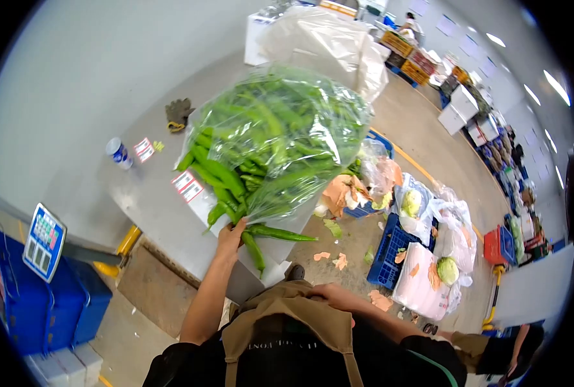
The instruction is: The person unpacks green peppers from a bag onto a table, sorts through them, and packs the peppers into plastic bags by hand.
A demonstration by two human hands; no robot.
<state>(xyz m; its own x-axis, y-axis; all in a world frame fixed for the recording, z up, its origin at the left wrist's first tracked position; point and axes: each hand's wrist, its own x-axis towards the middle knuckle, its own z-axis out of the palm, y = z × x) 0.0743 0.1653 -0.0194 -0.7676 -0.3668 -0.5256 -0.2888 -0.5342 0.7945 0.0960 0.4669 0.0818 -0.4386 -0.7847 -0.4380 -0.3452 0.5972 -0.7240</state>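
Observation:
A large clear plastic bag (pixel 326 129) full of long green peppers (pixel 222 171) lies on the grey metal table (pixel 138 200), its mouth towards me. Several peppers spill out at the near left side, and a few hang over the table's front edge. My left hand (pixel 231 237) is closed on the bag's gathered edge, right beside the loose peppers. My right hand (pixel 329 294) rests low against my brown apron (pixel 274 316), apart from the bag; its fingers do not show clearly.
On the table are a can (pixel 118 153), a dark glove (pixel 178 115) and printed labels (pixel 188 186). A scale display (pixel 44 242) stands at left above blue bins (pixel 48 309). Right on the floor are a blue crate (pixel 387 258), bagged cabbages and scraps. Another person (pixel 500 351) stands at lower right.

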